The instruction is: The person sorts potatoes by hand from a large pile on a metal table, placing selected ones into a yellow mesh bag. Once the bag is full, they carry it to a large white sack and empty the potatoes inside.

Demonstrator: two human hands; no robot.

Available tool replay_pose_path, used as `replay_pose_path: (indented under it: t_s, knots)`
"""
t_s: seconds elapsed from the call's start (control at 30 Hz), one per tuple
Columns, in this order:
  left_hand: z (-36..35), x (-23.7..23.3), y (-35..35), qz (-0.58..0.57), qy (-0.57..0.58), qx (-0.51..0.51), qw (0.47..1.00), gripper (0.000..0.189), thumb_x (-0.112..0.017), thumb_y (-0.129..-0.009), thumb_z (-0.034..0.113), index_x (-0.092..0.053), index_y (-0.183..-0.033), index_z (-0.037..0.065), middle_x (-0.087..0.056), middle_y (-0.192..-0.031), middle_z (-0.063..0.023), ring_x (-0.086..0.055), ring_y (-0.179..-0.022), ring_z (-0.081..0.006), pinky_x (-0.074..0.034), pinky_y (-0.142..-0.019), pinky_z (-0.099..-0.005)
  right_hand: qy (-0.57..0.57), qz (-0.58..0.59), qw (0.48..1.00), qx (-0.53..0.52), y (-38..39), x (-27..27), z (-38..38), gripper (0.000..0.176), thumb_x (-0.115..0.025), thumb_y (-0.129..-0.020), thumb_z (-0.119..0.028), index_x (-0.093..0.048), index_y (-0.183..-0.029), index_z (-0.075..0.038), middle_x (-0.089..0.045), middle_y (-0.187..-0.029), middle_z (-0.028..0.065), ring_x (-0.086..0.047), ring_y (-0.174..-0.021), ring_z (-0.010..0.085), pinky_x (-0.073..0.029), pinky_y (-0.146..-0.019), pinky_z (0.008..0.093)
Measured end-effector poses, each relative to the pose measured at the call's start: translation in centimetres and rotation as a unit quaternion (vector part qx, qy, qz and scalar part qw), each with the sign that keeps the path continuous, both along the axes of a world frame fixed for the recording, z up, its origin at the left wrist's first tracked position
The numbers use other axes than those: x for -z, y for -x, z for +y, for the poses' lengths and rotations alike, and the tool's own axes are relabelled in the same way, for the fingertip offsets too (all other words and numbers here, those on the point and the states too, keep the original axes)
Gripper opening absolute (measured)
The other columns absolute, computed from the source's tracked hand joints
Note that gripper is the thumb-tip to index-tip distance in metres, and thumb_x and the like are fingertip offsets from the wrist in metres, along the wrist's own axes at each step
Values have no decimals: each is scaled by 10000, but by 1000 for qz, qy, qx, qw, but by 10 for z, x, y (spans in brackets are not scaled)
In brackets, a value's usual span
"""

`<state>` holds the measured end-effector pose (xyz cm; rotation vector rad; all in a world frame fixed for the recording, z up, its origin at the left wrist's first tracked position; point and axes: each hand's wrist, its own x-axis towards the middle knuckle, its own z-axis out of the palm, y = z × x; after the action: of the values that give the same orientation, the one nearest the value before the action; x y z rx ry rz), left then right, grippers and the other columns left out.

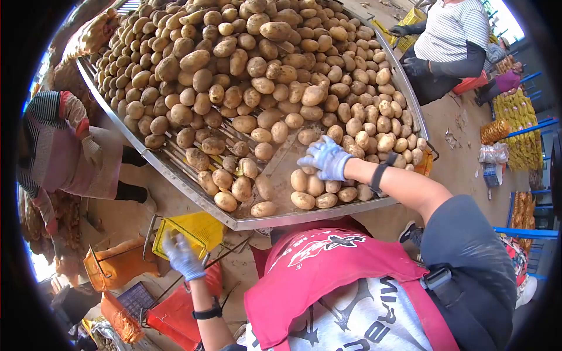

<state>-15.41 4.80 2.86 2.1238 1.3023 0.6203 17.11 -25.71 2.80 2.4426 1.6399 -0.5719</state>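
A large heap of potatoes (257,64) covers a metal-rimmed sorting table (175,181) with a slatted surface. My right hand (326,158), in a blue and white glove, lies palm down above a small group of potatoes (316,186) near the table's front edge. Its fingers stretch to the left over a bare patch of metal and grip nothing that I can see. My left hand (182,255), gloved alike, is off the table, in front of a yellow plastic basket (202,231). Its fingers are apart and no potato shows in it.
Orange and red baskets (120,263) stand on the floor at lower left. A person in a striped top (73,143) stands left of the table, another person (453,38) at the far right. Filled net sacks (515,128) are stacked along the right side, by blue rails (527,233).
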Motion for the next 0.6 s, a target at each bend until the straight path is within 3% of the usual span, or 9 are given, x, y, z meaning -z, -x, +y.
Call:
replay_pose_path:
  t_s: [0.1,0.17,0.23,0.3,0.37,0.43,0.47,0.53,0.6]
  knots:
    - [-102,-28,-96,-9,134,323,937,374,-589,-851,193,-536,-1180,23,-579,-1071,-162,-582,-994,-283,-469,-861,-365,34,66,991,109,-21,-4,30,453,-571,-764,-376,-541,-1188,-218,-619,-1058,138,-567,-1050,310,-404,-925,442]
    - [-159,-27,-150,157,72,421,890,656,-650,-771,374,-402,-1313,100,-472,-1249,-180,-539,-1066,-363,-481,-835,-443,-165,156,914,336,-30,1,31,373,-553,-779,-327,-568,-1089,-120,-649,-971,125,-619,-880,331,-488,-807,404]
    - [-194,-19,-188,277,104,436,850,758,-702,-713,372,-368,-1357,156,-335,-1383,-214,-509,-1117,-394,-472,-881,-431,-359,385,738,422,-53,16,9,317,-559,-798,-243,-560,-1057,-60,-643,-921,76,-622,-812,227,-507,-733,337]
    - [-207,6,-192,254,65,435,861,732,-704,-709,335,-383,-1350,187,-254,-1411,-245,-511,-1100,-418,-481,-868,-433,-445,690,448,354,-67,24,-33,230,-538,-837,-204,-542,-1024,-70,-605,-907,60,-595,-815,161,-529,-692,335]
    - [-213,24,-194,207,52,456,864,730,-710,-698,295,-391,-1349,207,-195,-1429,-269,-515,-1091,-429,-487,-863,-432,-403,712,363,447,-51,-22,-60,230,-543,-842,-229,-544,-1037,-107,-593,-957,53,-588,-877,177,-536,-694,367]
    - [-200,30,-191,143,60,492,857,749,-719,-681,253,-391,-1353,216,-158,-1438,-287,-522,-1091,-428,-491,-866,-428,-362,678,399,499,-51,-32,-78,209,-513,-853,-230,-553,-977,-65,-610,-879,86,-611,-793,224,-531,-648,376]
    - [-195,26,-190,155,97,476,860,719,-712,-676,203,-419,-1333,203,-155,-1440,-279,-532,-1081,-426,-496,-861,-424,-333,478,743,330,-58,-19,-87,210,-520,-851,-244,-578,-930,-59,-613,-827,84,-616,-767,213,-523,-639,354]
    - [-187,21,-187,80,91,405,906,678,-693,-677,141,-444,-1307,163,-257,-1393,-233,-479,-1145,-397,-464,-923,-414,-178,282,871,362,-40,-37,-90,242,-557,-829,-280,-630,-816,-51,-608,-707,90,-621,-741,204,-496,-639,332]
    - [-181,19,-181,62,52,387,919,592,-649,-684,106,-493,-1253,153,-377,-1310,-193,-517,-1079,-378,-476,-892,-423,-127,152,937,289,-24,-49,-91,246,-570,-797,-287,-636,-935,-95,-617,-897,150,-622,-847,285,-494,-729,397]
